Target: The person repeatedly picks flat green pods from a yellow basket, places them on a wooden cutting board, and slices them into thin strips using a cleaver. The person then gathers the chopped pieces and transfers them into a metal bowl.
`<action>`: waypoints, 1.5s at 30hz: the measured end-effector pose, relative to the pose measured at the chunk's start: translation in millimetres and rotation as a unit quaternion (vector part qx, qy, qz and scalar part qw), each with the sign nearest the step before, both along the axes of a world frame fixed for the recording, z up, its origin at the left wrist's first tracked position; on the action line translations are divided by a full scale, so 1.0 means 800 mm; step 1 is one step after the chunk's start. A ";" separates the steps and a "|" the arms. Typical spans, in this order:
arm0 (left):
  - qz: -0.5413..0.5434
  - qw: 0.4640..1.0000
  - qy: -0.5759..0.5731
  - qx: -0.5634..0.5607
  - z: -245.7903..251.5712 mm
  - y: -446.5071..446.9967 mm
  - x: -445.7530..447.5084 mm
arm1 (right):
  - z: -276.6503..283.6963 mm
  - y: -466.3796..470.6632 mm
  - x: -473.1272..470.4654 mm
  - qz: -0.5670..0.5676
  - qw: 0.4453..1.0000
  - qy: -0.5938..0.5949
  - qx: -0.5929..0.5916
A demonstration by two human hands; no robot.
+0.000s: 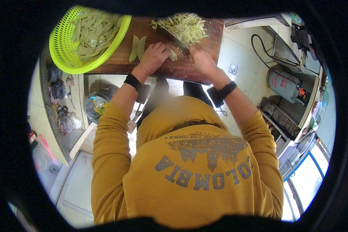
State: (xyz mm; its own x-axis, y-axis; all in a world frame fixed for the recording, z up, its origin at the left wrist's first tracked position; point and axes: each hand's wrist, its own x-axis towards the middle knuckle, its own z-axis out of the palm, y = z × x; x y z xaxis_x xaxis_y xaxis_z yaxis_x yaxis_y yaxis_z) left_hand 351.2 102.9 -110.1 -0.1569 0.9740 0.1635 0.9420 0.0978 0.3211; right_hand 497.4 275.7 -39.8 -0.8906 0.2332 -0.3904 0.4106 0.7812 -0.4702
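Observation:
My right hand [203,61] grips the handle of a dark-bladed cleaver [174,37], its blade angled away to the upper left over a wooden cutting board [174,71]. Beyond the blade lies a heap of pale green bean strips [191,27]. Left of the cleaver, my left hand [154,58] has curled fingers on a flat bean pod [172,55]; one end shows past the fingertips, and the rest is hidden. Two whole flat bean pods [137,47] lie side by side, just left of that hand. Black bands circle both wrists.
A yellow-green plastic colander [117,50] full of flat bean pods [95,32] stands at the board's left. Below it is a bin [94,104] with scraps inside. A gas cylinder [282,84] stands under the counter at right. The floor has a drain [233,68].

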 end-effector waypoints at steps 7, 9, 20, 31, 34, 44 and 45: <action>0.162 0.984 0.034 0.069 0.005 0.005 0.034 | 0.007 0.007 0.006 0.035 0.999 -0.021 0.033; 0.114 0.988 0.034 0.096 0.005 0.004 0.030 | 0.023 0.006 0.007 0.053 0.998 -0.021 0.033; 0.041 0.997 0.042 0.059 -0.003 0.004 0.022 | 0.024 -0.001 0.022 0.128 0.990 -0.031 0.052; 0.049 0.998 -0.020 0.016 -0.012 -0.004 0.024 | 0.031 -0.007 0.023 0.118 0.992 0.005 0.036; 0.050 0.998 -0.009 0.047 -0.013 -0.005 0.023 | 0.015 -0.019 0.011 0.097 0.994 0.036 0.033; 0.050 0.998 -0.011 0.044 -0.020 -0.012 0.020 | 0.019 -0.015 0.020 0.111 0.992 0.030 0.043; 0.049 0.998 -0.005 0.042 -0.020 -0.013 0.021 | 0.019 -0.018 0.017 0.110 0.993 0.025 0.045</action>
State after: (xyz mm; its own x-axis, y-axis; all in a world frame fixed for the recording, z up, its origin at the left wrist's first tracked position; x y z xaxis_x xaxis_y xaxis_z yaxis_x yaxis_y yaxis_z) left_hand 368.4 92.5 -126.3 -0.2528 0.9366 0.2427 0.9259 0.1614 0.3415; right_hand 511.1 261.1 -24.8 -0.9414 0.0625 -0.3314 0.2032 0.8894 -0.4095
